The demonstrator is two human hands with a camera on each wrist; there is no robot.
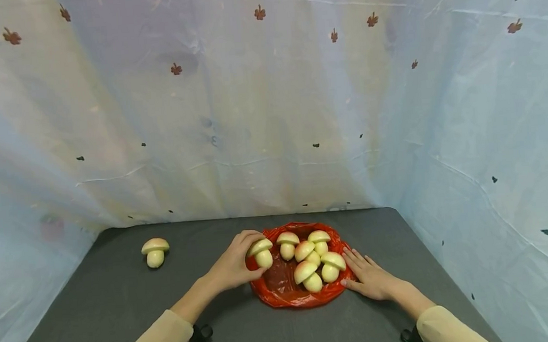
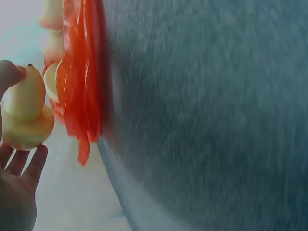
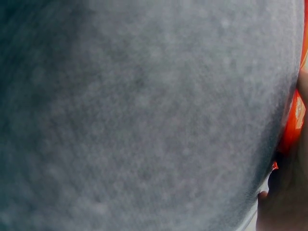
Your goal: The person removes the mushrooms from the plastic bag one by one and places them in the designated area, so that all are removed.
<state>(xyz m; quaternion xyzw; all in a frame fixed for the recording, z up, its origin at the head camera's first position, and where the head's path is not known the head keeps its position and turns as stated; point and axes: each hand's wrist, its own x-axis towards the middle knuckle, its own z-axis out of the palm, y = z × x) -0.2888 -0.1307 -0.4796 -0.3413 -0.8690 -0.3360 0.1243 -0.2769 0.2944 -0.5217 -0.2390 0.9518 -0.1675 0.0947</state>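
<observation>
mushroom pinched by left hand, thumb to fingers; red bag just right of that hand, its rim touched by right hand, fingers straight. probably best lowered gently, rim held steady.

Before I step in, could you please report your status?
Left hand holding mushroom at left side of bag. Right hand on bag's right rim. Five mushrooms inside, one on table. Nothing visibly blocking.
</observation>
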